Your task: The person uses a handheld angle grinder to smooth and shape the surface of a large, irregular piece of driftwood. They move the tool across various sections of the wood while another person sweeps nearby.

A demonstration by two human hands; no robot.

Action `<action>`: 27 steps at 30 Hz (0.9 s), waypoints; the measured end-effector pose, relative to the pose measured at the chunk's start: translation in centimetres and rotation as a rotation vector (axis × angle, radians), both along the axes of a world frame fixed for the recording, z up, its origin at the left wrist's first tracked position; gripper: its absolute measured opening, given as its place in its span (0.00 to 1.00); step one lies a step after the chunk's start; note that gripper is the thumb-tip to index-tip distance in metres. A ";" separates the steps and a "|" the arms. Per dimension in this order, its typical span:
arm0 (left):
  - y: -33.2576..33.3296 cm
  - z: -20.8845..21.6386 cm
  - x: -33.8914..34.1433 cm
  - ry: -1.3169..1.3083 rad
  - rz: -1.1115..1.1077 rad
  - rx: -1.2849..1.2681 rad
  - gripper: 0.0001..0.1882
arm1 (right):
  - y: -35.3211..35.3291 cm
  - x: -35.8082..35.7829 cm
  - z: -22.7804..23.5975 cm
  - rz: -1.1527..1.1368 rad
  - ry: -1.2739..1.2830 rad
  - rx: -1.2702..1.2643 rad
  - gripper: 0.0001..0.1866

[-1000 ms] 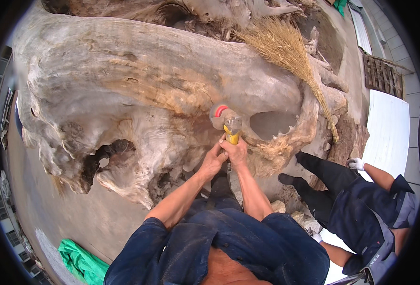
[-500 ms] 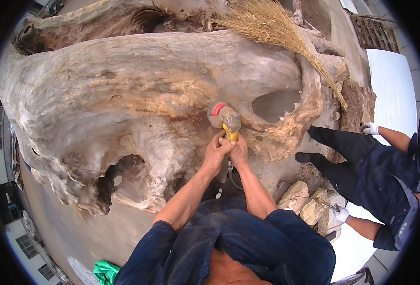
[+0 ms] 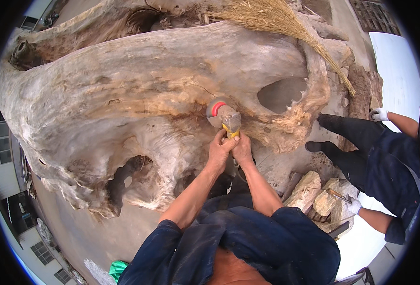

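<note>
A huge weathered tree root [image 3: 139, 71] is filling most of the view, its pale flank sprawling in front of the person and curving round a dark oval hollow [image 3: 280, 95] on the right. A co-worker [image 3: 385, 156] in dark clothes is staying off to the right, and a straw broom [image 3: 267, 18] is lying across the root's upper right. Near the middle, a yellow-bodied grinder [image 3: 231, 124] is sitting over the root's surface, left of the hollow. The left hand [image 3: 219, 149] and right hand [image 3: 242, 149] are both closing round its body, gripping it together. A disc with a red ring [image 3: 216, 108] is facing the wood; whether it is touching, I cannot tell. The person seems to be smoothing this patch, and the next move would be calling for a firm two-handed grip, light pressure and an even disc angle.
</note>
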State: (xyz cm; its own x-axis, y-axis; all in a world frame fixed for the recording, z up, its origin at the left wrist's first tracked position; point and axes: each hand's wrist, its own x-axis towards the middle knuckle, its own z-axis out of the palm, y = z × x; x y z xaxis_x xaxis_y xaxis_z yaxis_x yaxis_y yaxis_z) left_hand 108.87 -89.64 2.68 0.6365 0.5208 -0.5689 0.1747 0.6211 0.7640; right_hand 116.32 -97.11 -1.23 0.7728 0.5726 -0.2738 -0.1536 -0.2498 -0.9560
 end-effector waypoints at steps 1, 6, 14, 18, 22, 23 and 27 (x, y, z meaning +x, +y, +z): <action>-0.3 -0.2 -0.1 0.010 -0.010 -0.012 0.43 | -0.5 -0.2 -0.5 0.004 0.012 -0.005 0.23; -0.5 0.5 -1.2 0.011 -0.007 0.019 0.39 | -0.6 -1.1 -0.5 0.025 0.031 0.034 0.22; 1.3 3.8 -1.7 0.012 0.060 0.153 0.32 | 2.4 -1.9 1.5 0.038 -0.096 0.105 0.21; 0.7 1.8 -2.4 0.063 -0.017 0.124 0.31 | 1.2 -2.8 -0.4 0.015 -0.037 0.054 0.20; 0.1 -0.2 -3.4 0.068 -0.065 0.083 0.30 | -0.2 -3.3 -1.4 0.037 -0.035 0.035 0.21; 0.0 -0.6 -3.8 0.054 -0.068 0.071 0.30 | -0.3 -3.6 -1.3 0.026 -0.040 0.033 0.21; 0.4 1.5 -4.2 0.027 -0.018 0.133 0.28 | 0.6 -3.8 1.1 0.056 -0.069 0.065 0.20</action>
State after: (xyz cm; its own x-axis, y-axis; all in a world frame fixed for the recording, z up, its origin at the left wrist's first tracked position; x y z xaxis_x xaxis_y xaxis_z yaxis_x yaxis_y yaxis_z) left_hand 104.68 -89.23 4.15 0.6319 0.5813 -0.5126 0.2062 0.5115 0.8342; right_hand 112.49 -96.55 -0.11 0.7550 0.6300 -0.1816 -0.0742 -0.1930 -0.9784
